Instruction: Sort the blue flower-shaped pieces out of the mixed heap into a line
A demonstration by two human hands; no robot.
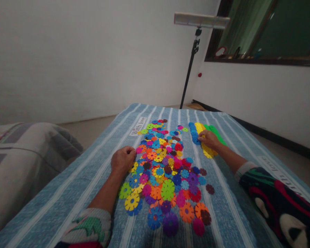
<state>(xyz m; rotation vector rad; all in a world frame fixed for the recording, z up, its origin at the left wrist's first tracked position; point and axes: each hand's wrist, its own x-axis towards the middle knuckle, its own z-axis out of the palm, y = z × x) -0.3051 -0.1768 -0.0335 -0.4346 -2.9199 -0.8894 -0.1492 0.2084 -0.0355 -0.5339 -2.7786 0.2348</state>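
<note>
A wide pile of flat plastic flower-shaped discs (165, 172) in many colours lies spread on a blue striped bedsheet (93, 179). My left hand (122, 159) rests at the pile's left edge with its fingers curled under; what they hold, if anything, is hidden. My right hand (208, 138) reaches to the far right and its fingers pinch at sorted rows of discs: a blue row (194, 134), a yellow row (204, 144) and a green row (217, 133) laid side by side.
A grey folded blanket (20, 158) lies to the left of the bed. A light bar on a black stand (191, 65) rises beyond the bed's far end. White walls and a dark-framed window (263, 34) lie behind.
</note>
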